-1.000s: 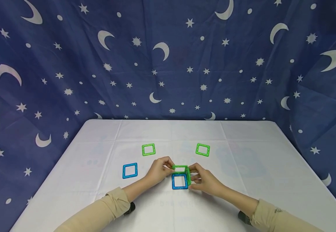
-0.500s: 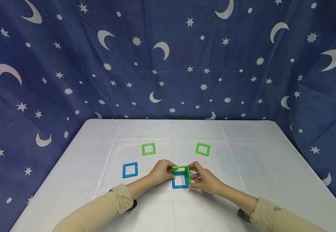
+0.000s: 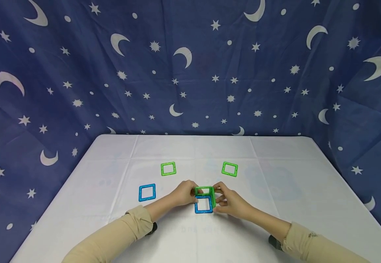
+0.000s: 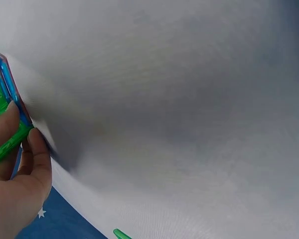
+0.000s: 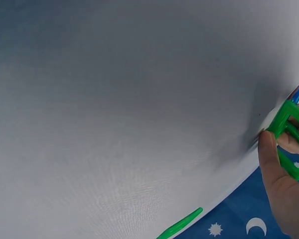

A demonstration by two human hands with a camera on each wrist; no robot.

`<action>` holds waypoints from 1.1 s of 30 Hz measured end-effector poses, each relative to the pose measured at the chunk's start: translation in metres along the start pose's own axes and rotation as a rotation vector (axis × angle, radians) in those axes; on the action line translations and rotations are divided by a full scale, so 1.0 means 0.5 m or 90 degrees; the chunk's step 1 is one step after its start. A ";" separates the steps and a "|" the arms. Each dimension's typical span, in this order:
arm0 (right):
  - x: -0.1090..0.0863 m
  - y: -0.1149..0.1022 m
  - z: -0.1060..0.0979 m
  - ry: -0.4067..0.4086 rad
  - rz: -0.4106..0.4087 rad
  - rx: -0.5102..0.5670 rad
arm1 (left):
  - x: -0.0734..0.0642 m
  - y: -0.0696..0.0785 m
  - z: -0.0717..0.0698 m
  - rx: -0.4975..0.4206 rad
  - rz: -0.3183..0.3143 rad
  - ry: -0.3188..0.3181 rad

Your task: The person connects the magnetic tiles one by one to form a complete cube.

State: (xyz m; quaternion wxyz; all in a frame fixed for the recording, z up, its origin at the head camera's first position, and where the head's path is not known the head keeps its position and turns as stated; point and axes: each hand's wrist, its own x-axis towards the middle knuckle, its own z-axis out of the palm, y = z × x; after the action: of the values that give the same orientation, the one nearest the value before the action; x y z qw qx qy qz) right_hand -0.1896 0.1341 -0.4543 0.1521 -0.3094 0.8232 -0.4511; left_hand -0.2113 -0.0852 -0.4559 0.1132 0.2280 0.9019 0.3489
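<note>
In the head view, a blue square magnetic tile lies near the middle of the table. Along its far edge stands a green magnetic tile, and a second green tile stands along its right edge, so the two meet at a corner. My left hand pinches the far green tile by its left end, thumb toward me. The left wrist view shows those fingers at the green-blue joint. My right hand grips the right green tile from outside, its thumb against the frame in the right wrist view.
Two loose green tiles, one at the back left and one at the back right, lie flat on the white-covered table. Another blue tile lies left of my left hand. A starry blue curtain hangs behind.
My left hand has shifted slightly, its thumb moving down toward the blue tile's corner and its fingers going behind the far green tile. The right hand keeps its hold.
</note>
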 end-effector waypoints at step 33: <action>0.006 -0.009 -0.011 0.007 0.041 -0.060 | -0.019 0.000 -0.010 -0.037 0.020 -0.004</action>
State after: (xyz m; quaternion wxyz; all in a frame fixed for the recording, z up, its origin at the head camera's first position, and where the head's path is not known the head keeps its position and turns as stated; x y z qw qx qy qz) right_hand -0.1930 0.1337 -0.4474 0.1471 -0.2874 0.8539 -0.4081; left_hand -0.2050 -0.0928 -0.4521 0.1173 0.2397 0.8874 0.3758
